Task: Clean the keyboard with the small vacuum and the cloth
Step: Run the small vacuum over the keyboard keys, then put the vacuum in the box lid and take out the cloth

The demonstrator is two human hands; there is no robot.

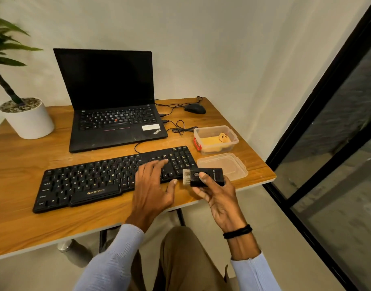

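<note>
Knee: a tan trouser leg point(180, 261) sits at the bottom edge, between two pale blue sleeves point(111, 263)
Right hand point(220, 198): just off the front-right edge of the table point(22, 164), fingers curled under the small vacuum point(207, 177) and thumb pressed on its top beside a round button; a black band point(238, 231) circles the wrist
Small vacuum: black and boxy, held roughly level, its pale bristle brush point(186, 176) pointing at the right end of the keyboard point(85, 181); whether the bristles touch the keys cannot be told
Left hand point(153, 190): flat, fingers straight and spread over the keys on the right part of the keyboard, thumb at its front edge, holding nothing
Keyboard: black, wired, lying slanted along the front of the wooden table
Cloth point(209, 141): yellow, crumpled inside a clear tub point(232, 141) with a red clip, just behind the keyboard's right end
Lid point(222, 164): clear, flat on the table between the tub and the vacuum
Laptop point(113, 101): open, screen dark, behind the keyboard
Mouse point(195, 108): black, near the far right corner among loose cables
Plant pot point(29, 120): white, at the far left of the table
</note>
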